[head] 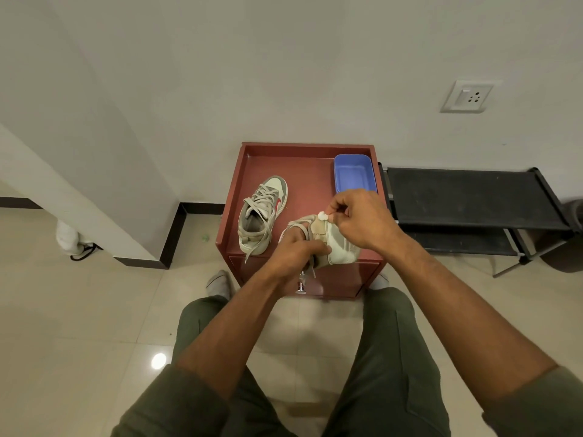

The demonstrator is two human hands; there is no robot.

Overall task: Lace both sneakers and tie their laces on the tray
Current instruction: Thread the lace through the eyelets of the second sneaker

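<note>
The person wears olive-green trousers point(391, 357), matching green sleeves point(536, 402) and grey socks point(219, 283).

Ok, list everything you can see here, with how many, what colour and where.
Tray: one, red-brown, atop a cabinet against the wall.
Laced sneaker: one, beige and grey-green, left on the tray.
Held sneaker: one, beige, at the tray's near edge.
Container: one, blue, tray's far right corner.
Rack: one, black, right of the tray.
Socket: one, white, on the wall.
Left hand: grips the held sneaker.
Right hand: fingers pinch something small and white above it.
</note>
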